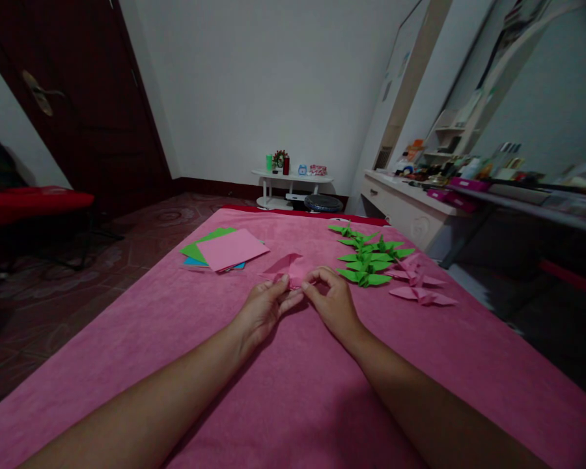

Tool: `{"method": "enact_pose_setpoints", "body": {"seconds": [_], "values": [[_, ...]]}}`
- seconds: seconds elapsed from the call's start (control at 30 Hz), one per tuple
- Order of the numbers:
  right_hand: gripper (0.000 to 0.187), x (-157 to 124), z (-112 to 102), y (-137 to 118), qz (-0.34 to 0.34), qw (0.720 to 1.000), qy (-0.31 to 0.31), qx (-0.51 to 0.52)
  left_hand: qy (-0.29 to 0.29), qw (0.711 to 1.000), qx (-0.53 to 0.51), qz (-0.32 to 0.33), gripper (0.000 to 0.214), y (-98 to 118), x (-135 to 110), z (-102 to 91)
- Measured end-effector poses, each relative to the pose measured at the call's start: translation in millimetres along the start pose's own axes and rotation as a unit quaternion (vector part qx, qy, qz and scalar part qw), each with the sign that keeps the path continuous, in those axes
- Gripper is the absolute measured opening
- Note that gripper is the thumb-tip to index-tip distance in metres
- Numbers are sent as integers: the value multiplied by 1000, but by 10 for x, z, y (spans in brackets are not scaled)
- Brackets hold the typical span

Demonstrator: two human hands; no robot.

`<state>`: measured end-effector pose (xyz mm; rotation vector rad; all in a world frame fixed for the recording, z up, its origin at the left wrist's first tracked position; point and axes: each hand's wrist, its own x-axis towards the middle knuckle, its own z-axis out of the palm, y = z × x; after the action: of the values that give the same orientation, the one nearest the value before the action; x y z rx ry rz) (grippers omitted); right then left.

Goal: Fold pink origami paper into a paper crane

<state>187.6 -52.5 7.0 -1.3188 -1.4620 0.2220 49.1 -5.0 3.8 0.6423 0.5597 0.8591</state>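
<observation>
Between my hands is a partly folded pink origami paper [289, 266], with a pointed flap toward the left and its lower edge at my fingers. My left hand [268, 305] pinches it from the left, thumb on top and fingers beneath. From the right, my right hand [333, 301] grips its lower right part between thumb and bent forefinger. To the right lie several green paper cranes [365, 266] and a few pink paper cranes [422, 296]. A stack of square paper sheets [233, 249], pink on top with green and blue below, rests at the left.
The pink cloth [176, 339] covers the surface under my hands. Beyond its far edge stands a small white table [293, 176] with a green cup [269, 162]. A cluttered white dresser [410, 198] is at the right, a red chair [34, 202] at the left.
</observation>
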Motion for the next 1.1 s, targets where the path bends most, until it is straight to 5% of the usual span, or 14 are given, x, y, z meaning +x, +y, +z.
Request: {"method": "enact_pose_setpoints", "body": {"seconds": [0.3, 0.5, 0.83, 1.0, 1.1], "values": [[7, 31, -35, 60, -25, 999, -9, -29, -27, 999, 7, -32, 19, 55, -22, 12], [11, -1, -22, 20, -62, 995, -42, -71, 31, 998, 17, -43, 8, 51, 40, -12], [11, 46, -48, 5, -52, 998, -24, -13, 44, 996, 5, -76, 2, 134, -22, 33], [10, 67, -83, -16, -44, 998, -45, 2, 35, 998, 40, -34, 6, 164, 4, -1], [9, 95, -114, -13, -21, 997, -78, 4, 3, 995, 98, 33, 28, 236, 32, -41]]}}
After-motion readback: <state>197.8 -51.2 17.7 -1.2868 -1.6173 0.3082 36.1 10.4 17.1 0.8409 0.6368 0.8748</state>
